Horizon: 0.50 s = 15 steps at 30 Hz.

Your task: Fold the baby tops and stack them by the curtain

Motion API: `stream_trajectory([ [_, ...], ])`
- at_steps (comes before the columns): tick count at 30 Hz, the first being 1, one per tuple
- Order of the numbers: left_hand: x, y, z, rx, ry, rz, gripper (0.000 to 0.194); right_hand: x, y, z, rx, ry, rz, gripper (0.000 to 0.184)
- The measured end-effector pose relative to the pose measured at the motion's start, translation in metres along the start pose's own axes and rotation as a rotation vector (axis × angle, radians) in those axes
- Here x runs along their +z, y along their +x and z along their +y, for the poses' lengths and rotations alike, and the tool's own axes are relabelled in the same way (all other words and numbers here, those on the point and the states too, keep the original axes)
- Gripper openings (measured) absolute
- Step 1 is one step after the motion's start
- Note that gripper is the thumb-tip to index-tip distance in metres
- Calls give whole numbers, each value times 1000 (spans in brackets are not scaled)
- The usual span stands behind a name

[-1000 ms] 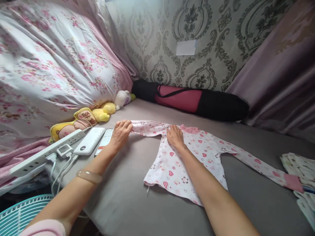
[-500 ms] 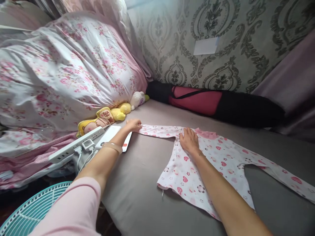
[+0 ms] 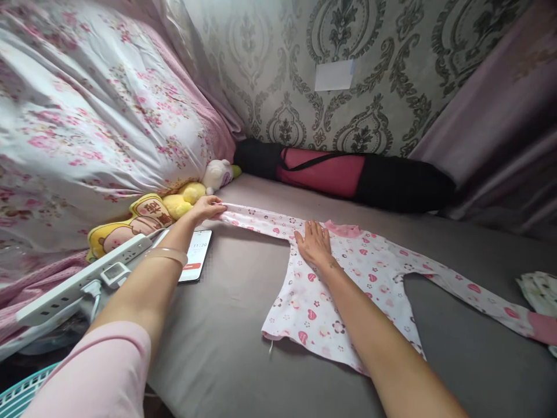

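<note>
A child's long-sleeved shirt (image 3: 369, 278), white with pink hearts and flowers and a pink collar, lies spread on the grey bed sheet (image 3: 217, 337). At the end of its left-hand sleeve, my left hand (image 3: 208, 209) has its fingers closed on the cuff and holds the sleeve stretched out sideways. My right hand (image 3: 314, 242) lies flat on the shirt near the shoulder, left of the collar, fingers spread. The other sleeve reaches out to the right, ending in a pink cuff (image 3: 542, 326).
Under my left forearm lies a lit phone (image 3: 198, 255), beside a white power strip (image 3: 82, 284) with plugs. Yellow and white plush toys (image 3: 187, 194) line the floral bedding (image 3: 108, 116). A long black and pink bag (image 3: 326, 174) rests along the wall. Folded cloth (image 3: 539, 293) sits at right.
The view has shifted right, showing the right cuff and folded cloth. My left hand has drawn the sleeve straighter and slightly lifted it; my right hand stays on the shirt.
</note>
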State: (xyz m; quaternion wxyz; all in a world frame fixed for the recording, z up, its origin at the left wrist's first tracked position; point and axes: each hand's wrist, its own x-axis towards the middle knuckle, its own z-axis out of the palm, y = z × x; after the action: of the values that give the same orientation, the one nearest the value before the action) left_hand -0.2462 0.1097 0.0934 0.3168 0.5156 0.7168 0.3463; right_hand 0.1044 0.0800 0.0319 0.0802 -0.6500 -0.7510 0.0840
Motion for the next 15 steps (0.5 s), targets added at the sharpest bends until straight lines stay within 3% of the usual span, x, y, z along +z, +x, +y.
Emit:
stream_trajectory([
  [7, 28, 15, -10, 130, 606, 194, 18, -6, -1, -5, 47, -7, -48, 70],
  [11, 38, 11, -3, 38, 827, 123, 26, -5, -1, -4, 32, 6, -26, 66],
  [15, 51, 7, 22, -21, 959, 88, 33, -4, -2, -3, 9, 2, -24, 59],
])
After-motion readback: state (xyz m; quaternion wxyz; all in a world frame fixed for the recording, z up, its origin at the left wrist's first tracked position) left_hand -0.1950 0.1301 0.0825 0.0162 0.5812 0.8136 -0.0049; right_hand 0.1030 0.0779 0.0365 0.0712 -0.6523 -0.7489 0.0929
